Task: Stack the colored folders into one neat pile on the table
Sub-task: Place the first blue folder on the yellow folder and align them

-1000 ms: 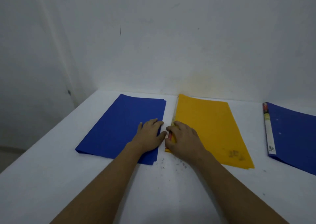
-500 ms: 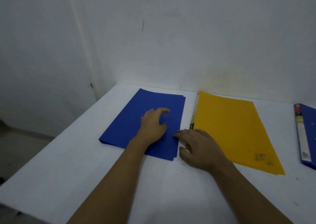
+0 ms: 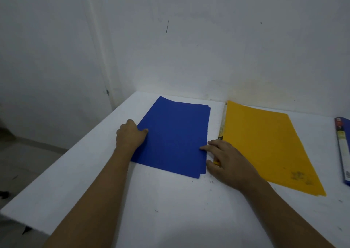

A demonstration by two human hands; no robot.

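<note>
A blue folder pile [image 3: 174,134] lies flat on the white table [image 3: 170,210], with layered edges showing at its right side. My left hand [image 3: 130,136] grips its left edge, thumb on top. My right hand [image 3: 225,160] rests at its right edge, fingertips touching the folder, fingers spread. A yellow folder [image 3: 265,143] lies flat to the right, its spine partly under my right hand. Another blue folder [image 3: 343,151] with a labelled spine shows at the far right edge, mostly cut off.
The table stands in a corner of white walls [image 3: 189,48]. Its left edge [image 3: 56,162] drops off to a grey floor. Small dark specks dot the table near the folders.
My left hand slid from the top of the blue folder to its left edge. My right hand moved off the yellow folder's spine to the blue folder's right edge. The view shifted left.
</note>
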